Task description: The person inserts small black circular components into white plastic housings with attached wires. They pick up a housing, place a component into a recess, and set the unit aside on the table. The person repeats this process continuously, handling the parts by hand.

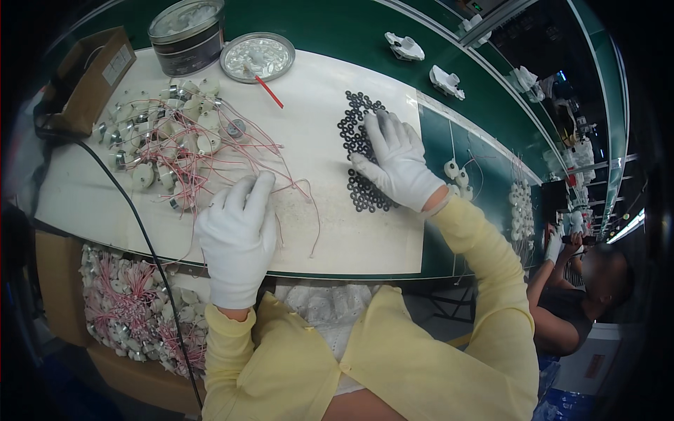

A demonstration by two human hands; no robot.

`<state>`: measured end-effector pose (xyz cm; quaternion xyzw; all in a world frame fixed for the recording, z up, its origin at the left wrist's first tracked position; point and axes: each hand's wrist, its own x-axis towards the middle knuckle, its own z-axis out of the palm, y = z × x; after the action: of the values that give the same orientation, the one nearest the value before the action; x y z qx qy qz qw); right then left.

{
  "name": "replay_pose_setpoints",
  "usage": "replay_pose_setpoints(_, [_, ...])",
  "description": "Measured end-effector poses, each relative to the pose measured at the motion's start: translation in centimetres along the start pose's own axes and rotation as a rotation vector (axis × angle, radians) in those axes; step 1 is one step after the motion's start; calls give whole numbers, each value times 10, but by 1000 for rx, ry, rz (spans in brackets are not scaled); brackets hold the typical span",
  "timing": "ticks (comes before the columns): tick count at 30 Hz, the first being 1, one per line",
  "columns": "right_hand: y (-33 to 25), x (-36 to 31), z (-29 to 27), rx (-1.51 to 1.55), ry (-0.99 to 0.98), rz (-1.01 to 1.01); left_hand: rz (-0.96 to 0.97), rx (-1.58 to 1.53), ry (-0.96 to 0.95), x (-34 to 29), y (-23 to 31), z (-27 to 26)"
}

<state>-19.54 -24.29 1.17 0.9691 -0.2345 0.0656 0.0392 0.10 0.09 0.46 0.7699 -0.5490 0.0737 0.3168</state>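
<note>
Our right hand (pixel 397 165) presses flat, grip wide, corralling black washers (pixel 358 151); our left hand (pixel 239 235), grip loose and empty, rests by wired motors (pixel 175 140) on the bench (pixel 337 231).

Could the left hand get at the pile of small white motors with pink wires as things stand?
Probably yes: the left hand rests on the white mat beside the pile of small white motors with pink wires, nothing between them.

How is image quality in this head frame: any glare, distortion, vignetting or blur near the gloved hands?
Head view: strong fisheye bend, the green conveyor edge curving, with black vignette at the corners. The open tin lid glares bright. The left hand and right hand are evenly lit and reasonably sharp, as are the black rings. The person at far right is dim and soft.
</note>
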Motion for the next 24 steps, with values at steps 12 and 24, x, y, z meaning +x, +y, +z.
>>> replay_pose_setpoints(12, [-5,-8,-3,-39,-41,-30,-4,-18,-14,0,2,-4])
replay_pose_setpoints(24, [15,-3,-8,13,8,41,-1,-25,0,1,1,-2])
